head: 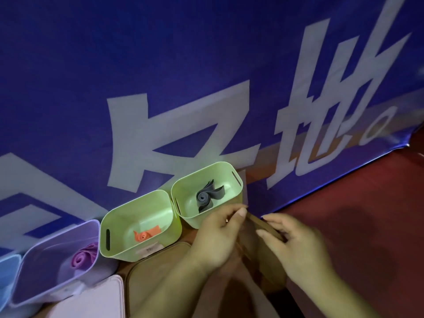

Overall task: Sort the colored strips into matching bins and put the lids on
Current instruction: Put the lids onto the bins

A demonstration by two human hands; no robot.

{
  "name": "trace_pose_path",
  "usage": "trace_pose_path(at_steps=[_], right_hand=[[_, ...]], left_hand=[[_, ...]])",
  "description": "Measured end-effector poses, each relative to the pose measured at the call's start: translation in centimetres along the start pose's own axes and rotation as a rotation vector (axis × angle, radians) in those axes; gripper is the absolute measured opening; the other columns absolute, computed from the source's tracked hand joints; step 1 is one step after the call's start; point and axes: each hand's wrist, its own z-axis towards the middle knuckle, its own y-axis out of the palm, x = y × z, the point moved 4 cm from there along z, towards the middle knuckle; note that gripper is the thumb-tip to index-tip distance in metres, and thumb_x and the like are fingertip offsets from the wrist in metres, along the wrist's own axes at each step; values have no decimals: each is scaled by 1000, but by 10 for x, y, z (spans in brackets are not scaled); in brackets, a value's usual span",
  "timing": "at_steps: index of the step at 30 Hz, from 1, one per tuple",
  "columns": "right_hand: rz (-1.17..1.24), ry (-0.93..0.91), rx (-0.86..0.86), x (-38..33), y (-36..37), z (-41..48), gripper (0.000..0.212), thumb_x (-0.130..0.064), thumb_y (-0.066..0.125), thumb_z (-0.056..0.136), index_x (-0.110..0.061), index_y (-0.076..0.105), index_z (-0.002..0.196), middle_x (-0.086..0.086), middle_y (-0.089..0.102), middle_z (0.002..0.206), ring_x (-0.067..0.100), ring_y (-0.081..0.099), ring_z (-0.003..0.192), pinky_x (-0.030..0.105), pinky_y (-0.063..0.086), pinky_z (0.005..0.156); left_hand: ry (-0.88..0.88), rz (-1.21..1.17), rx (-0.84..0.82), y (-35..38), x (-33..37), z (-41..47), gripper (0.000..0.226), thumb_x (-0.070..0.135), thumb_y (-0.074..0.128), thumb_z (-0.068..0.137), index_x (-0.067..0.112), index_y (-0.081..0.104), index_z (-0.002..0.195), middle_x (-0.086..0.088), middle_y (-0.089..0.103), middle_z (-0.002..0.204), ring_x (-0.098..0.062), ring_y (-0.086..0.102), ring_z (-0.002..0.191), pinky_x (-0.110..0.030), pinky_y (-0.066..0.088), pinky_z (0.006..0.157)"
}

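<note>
A single wide-angle view from the person's head looks forward and steeply down, tilted so the scene slants. It sits close: both hands, left hand and right hand, fill the lower centre of the frame, the row of bins runs along the lower left, and a blue banner covers the upper half.

left hand: reaching forward from the bottom of the frame, back of the hand up, thumb stretched out ahead, fingers curled under and pinching
right hand: just beside it, a bit blurry, fingers bent and closed in a grip
forearms: both bare, angling inward toward each other
</note>
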Motion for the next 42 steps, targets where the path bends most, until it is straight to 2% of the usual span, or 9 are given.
trace_pose_path(at_steps=[3,6,11,17,21,25,30,34,42], right_hand=[[99,-51,-50,-14,3,-3,42,-20,88,69,-46,70,97,-32,71,90,-9,69,86,16,55,78],[178,-97,-131,-23,9,0,47,-16,90,67,-44,71,100,-29,72,96,-7,69,92,19,55,83],[186,-153,-257,-23,22,15,47,-43,83,68,-44,69,113,-30,68,112,-6,64,107,23,52,93],[-131,-87,-295,16,29,68,63,-73,64,70,-66,43,129,-36,12,156,3,6,148,50,37,112],[-22,-13,-386,23,46,94,71,-54,75,76,-57,40,138,-38,8,155,-8,16,143,38,31,117],[-88,-11,-466,30,74,120,80,-55,77,75,-54,34,143,-37,3,156,-5,16,143,29,27,114],[-224,-18,-510,46,104,151,84,-59,76,74,-50,33,146,-29,-5,160,6,9,149,34,24,119],[-354,-72,-496,58,120,162,85,-63,70,76,-47,29,149,-22,-8,163,10,6,150,33,21,118],[-442,-114,-495,75,135,152,85,-67,65,77,-44,29,150,-14,-5,165,14,5,152,35,19,119]], left_hand=[[-37,-115,163,-5,5,-7,23,51,68,79,31,68,90,9,69,82,-7,63,76,-38,53,81],[-52,-161,328,-15,9,-11,28,49,76,66,31,65,86,8,69,82,-16,67,80,-41,55,82],[-90,-233,454,-38,8,-9,28,1,71,75,24,67,91,8,71,88,-24,71,84,-54,57,82],[-89,-400,506,-81,-7,-3,38,-9,59,88,23,63,109,4,70,112,-16,72,87,-32,59,67],[-119,-452,533,-100,-36,17,39,-2,55,94,28,62,117,7,69,120,-18,70,104,-39,58,86],[-156,-76,513,-107,-56,46,39,13,49,101,29,48,137,11,54,137,-5,55,114,-5,41,91],[-134,421,295,-108,-99,89,62,45,45,100,28,21,155,5,19,164,-10,23,147,-24,23,116],[-180,723,237,-112,-126,109,67,59,29,98,32,8,156,-2,10,166,-24,16,150,-44,21,120],[-229,809,199,-104,-162,106,70,65,17,96,33,-1,155,-5,5,166,-24,5,152,-50,18,120]])
